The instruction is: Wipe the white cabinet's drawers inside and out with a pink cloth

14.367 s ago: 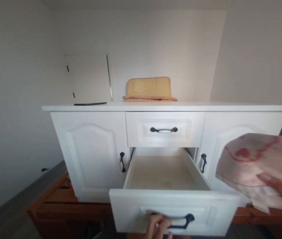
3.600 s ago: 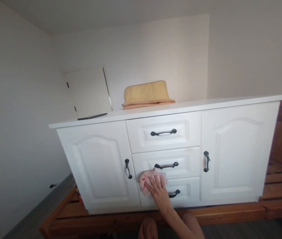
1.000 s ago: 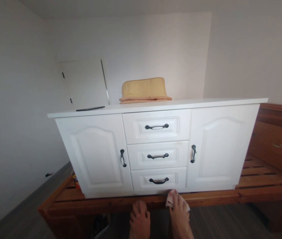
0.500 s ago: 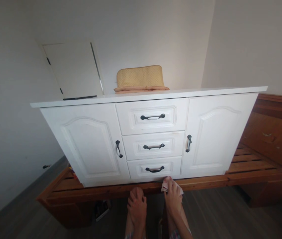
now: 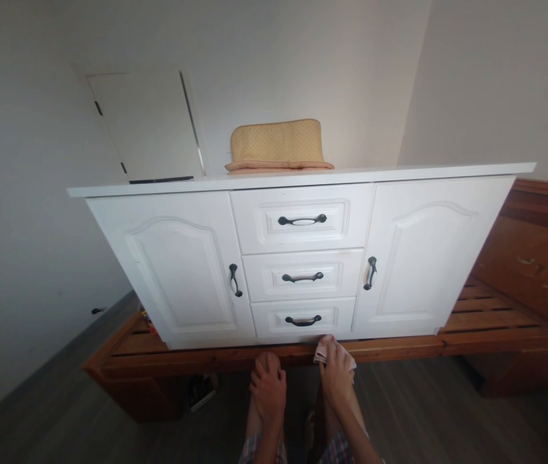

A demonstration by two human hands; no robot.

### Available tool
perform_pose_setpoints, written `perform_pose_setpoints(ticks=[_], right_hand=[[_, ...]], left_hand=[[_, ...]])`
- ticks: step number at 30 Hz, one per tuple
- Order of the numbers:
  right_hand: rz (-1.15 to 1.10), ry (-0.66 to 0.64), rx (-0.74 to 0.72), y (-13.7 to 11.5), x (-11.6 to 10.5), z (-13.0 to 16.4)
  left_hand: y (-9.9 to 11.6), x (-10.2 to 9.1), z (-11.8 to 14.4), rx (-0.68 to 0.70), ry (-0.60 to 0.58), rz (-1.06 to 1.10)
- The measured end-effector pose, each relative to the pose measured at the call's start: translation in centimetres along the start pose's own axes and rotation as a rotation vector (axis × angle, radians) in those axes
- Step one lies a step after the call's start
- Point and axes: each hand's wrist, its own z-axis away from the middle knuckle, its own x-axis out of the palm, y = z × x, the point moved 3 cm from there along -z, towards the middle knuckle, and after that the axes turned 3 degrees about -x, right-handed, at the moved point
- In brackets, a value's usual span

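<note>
Head view: a person's right hand [image 5: 336, 370] lies flat, fingers pressing a pink cloth [image 5: 322, 352] against the wooden frame [image 5: 399, 348], just below the bottom drawer [image 5: 302, 319] of a white cabinet [image 5: 181, 270]. Left hand [image 5: 268, 386], at nine o'clock from the right, rests with fingers curled and nothing in its grasp. All three drawers and both doors sit closed, contents unseen. At twelve o'clock, a folded yellow cushion [image 5: 277, 145] tops the cabinet; a flat dark object [image 5: 161, 180] lies at eleven. Grey flooring [image 5: 423, 419] and pale walls surround.
</note>
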Motion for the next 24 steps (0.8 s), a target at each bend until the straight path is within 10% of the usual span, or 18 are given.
perform_pose_setpoints(ticks=[24], right_hand=[[-0.006,-0.028,0.008,0.18,0.00,-0.20]], left_hand=[[-0.04,-0.64,-0.11,-0.012,-0.056,0.037]])
